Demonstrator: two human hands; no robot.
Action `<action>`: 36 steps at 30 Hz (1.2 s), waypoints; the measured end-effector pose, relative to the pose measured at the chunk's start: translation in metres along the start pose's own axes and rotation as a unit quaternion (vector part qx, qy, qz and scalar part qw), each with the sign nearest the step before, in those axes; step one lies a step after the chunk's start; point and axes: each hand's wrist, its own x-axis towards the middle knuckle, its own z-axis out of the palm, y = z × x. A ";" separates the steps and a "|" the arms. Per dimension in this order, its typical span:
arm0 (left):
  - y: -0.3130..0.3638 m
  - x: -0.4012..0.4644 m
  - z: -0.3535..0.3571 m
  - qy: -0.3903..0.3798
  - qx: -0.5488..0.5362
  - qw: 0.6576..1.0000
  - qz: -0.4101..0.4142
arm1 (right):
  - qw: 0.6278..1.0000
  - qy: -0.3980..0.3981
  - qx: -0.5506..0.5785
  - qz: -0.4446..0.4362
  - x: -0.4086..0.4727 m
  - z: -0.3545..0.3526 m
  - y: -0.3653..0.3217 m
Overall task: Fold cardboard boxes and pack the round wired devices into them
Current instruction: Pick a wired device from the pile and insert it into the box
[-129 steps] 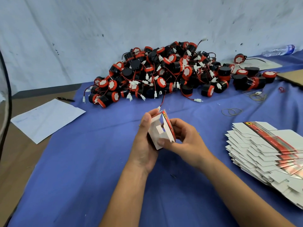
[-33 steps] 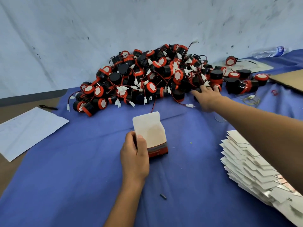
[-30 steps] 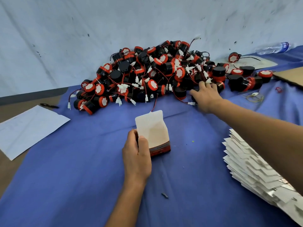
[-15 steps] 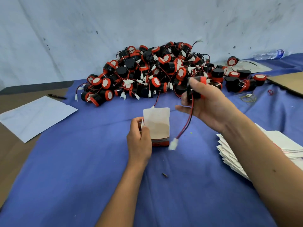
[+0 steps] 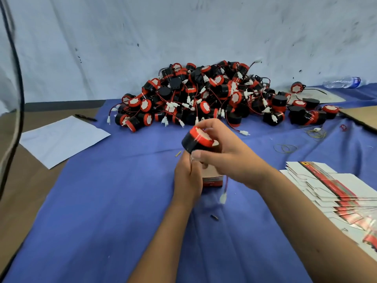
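One round device (image 5: 196, 140) sits pinched in the right hand (image 5: 228, 155) just above the folded box (image 5: 212, 179), which the left hand (image 5: 186, 176) grips upright on the blue cloth (image 5: 102, 201). Packing looks barely begun: a large device pile (image 5: 204, 97) and a flat box stack (image 5: 334, 193) remain.

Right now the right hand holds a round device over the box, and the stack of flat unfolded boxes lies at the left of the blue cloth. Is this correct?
Not quite. The right hand does hold the round device over the box, but the head view shows the stack of flat boxes at the right of the blue cloth.
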 end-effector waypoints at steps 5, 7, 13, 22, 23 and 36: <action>0.000 0.006 -0.005 -0.027 -0.112 0.989 -0.097 | 0.909 0.008 -0.416 -0.011 -0.001 -0.005 0.017; 0.003 0.006 -0.006 -0.029 -0.147 0.983 -0.107 | 0.894 0.028 -0.448 -0.016 -0.004 -0.002 0.024; 0.004 0.003 -0.002 -0.013 -0.173 0.978 -0.112 | 0.850 0.056 -0.523 -0.031 -0.006 0.005 0.033; -0.005 0.006 0.002 -0.028 -0.084 0.994 -0.060 | 0.805 -0.016 -0.593 0.000 -0.021 0.008 0.054; -0.006 0.007 0.003 -0.022 -0.069 0.996 -0.056 | 0.816 -0.002 -0.578 -0.011 -0.024 0.004 0.054; -0.005 0.007 0.010 0.013 -0.002 0.999 -0.049 | 0.790 0.143 -0.582 0.126 -0.022 0.013 0.027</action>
